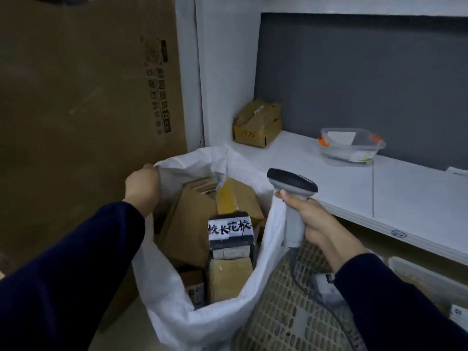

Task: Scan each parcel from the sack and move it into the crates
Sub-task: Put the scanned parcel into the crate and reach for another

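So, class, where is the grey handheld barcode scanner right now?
The grey handheld barcode scanner is in the right hand, right of centre in the head view, held above the white woven sack's right rim, beside the white shelf.

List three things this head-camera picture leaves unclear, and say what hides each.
1. Parcels low in the white sack: covered by upper parcels and the sack wall.
2. Handwriting on the small cardboard box on the shelf: too small and blurred.
3. Mesh crate contents: cut by the bottom edge and hidden behind the right sleeve.
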